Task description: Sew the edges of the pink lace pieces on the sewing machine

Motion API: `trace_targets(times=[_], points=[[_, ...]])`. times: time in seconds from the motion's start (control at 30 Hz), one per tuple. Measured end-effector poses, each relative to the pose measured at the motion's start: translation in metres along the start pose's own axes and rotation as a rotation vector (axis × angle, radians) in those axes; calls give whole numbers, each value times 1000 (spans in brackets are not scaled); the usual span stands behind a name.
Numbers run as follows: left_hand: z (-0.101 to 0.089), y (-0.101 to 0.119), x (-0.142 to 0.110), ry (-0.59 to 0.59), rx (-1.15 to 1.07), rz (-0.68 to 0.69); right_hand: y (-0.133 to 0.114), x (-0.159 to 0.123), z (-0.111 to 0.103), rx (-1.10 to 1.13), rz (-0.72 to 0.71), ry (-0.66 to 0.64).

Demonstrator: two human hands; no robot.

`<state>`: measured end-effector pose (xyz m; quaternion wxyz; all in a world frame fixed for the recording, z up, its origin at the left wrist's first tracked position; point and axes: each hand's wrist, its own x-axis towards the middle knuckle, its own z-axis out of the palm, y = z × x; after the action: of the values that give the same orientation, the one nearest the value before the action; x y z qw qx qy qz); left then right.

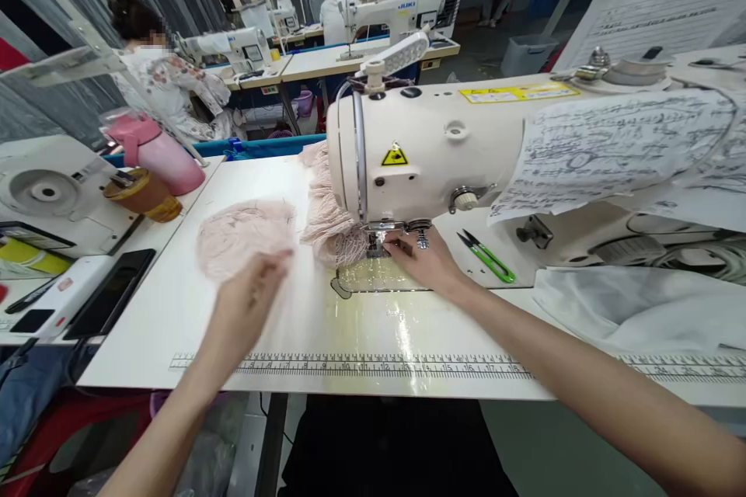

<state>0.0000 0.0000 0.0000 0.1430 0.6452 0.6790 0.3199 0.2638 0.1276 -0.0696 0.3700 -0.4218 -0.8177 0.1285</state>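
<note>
Left of centre, pink cloth (245,229) is lying flat; the blurred left hand (256,287) is curling at its lower-right edge, grip unclear. Mid-frame, ruffled cloth (326,210) is bunching by the sewing machine (431,147); the right hand (425,258) is bending its fingers there, hold unclear.

- I saw the white desk (145,303) brightly lit, while the room beyond its far edge looked dimmer.
- Glare streaked the glossy yellowish patch (361,326) by the middle of the near edge.
- Motion blur smeared my view of the left hand (256,287) and softened the pink fabric (233,237) beside it; the right hand (425,256) came through crisper.
- Wide-angle distortion stretched the right forearm (559,353) across the near edge.
- Beyond the far left corner, pixelation masked part of a co-worker (175,97).
</note>
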Motion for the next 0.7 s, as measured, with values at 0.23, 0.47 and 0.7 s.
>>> trace_targets(times=[0.23, 0.47, 0.7], points=[[50, 52, -49, -580, -103, 447, 7, -4, 1, -92, -169, 9], [67, 28, -40, -157, 418, 653, -8, -6, -10, -163, -421, -102], [73, 23, -9, -122, 448, 799, -28, 4, -26, -39, -288, -430]])
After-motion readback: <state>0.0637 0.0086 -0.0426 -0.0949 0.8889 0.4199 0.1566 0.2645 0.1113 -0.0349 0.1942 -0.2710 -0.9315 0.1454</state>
